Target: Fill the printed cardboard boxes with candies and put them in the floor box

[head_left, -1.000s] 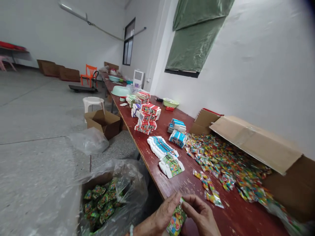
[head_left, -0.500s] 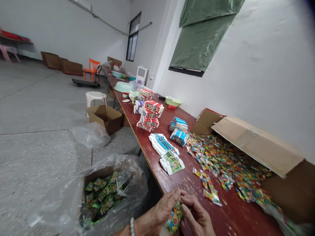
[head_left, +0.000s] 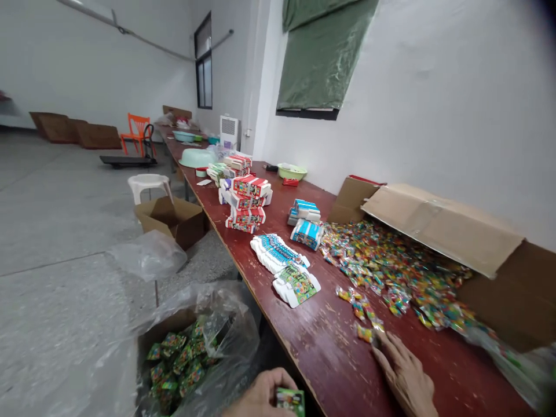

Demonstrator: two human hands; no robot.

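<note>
**Change:** hands now well apart; a moment ago both were together on the carton. L hand [head_left: 260, 397] has dropped low, R hand [head_left: 403, 376] has moved out right, across the table.

**L grip:** closed, fingers round the small green printed paperboard carton [head_left: 290, 401]. Only part of the hand shows, cut off by the bottom of the frame.

**R grip:** open, palm down, fingers spread; fingertips [head_left: 379, 341] at or just beside the short trail of clear-wrapped multicolour sweet packets [head_left: 362, 313]. Cannot tell if they're touching or holding one.

**Carton loc:** near, at bottom edge of view, just off the table's near edge, above the box below.

**Carton look:** green, w/ bright print; flat faces, square corners, looks closed, details too small to read.

**Table:** long dark-red painted wooden table [head_left: 332, 362], running near to far.

**On table:** loose heap of the same packets [head_left: 391, 272] spilling from tipped brown cardboard box [head_left: 438, 226] on right; flat white-edged green cartons [head_left: 296, 286], blue-and-white cartons [head_left: 306, 234], stacked red-and-white cartons [head_left: 247, 202] further along.

**Near left:** open brown cardboard box [head_left: 160, 347] lined w/ clear plastic bag [head_left: 208, 307], holding green packs [head_left: 174, 359].
</note>
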